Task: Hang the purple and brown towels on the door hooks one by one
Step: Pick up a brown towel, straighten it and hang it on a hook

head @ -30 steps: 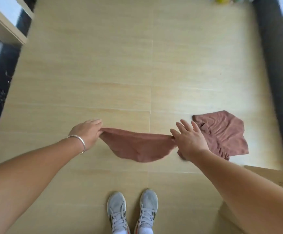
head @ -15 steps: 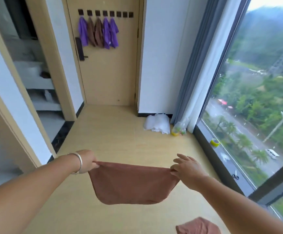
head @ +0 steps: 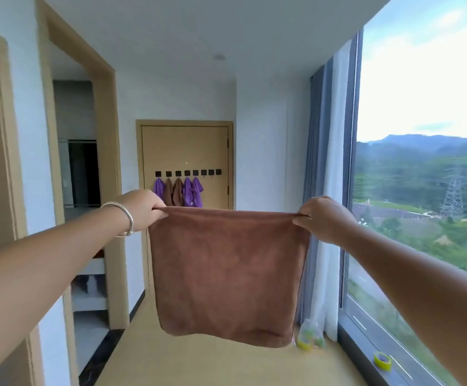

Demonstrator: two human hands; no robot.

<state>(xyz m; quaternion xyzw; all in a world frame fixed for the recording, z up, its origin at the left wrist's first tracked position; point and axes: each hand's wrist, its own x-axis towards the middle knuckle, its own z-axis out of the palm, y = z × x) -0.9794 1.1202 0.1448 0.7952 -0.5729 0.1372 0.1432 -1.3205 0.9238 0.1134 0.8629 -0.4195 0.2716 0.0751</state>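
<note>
A brown towel point(head: 226, 274) hangs flat and spread out in front of me at chest height. My left hand point(head: 143, 208) pinches its top left corner and my right hand point(head: 321, 217) pinches its top right corner. Far down the corridor stands a wooden door point(head: 187, 146) with a row of small black hooks point(head: 187, 173). Purple towels point(head: 191, 192) and brown towels point(head: 173, 192) hang on the left hooks; the three hooks at the right end point(head: 211, 172) are bare. The held towel hides the door's lower part.
A doorway point(head: 81, 190) opens on the left with shelves inside. A tall window point(head: 421, 190) with grey and white curtains point(head: 324, 190) runs along the right. A plastic bag point(head: 309, 334) sits on the floor by the curtain and a yellow tape roll point(head: 382, 361) on the sill.
My view has swung up from the floor to the corridor and door. Both hands have lifted the brown towel from near the floor and stretched it taut and flat.
</note>
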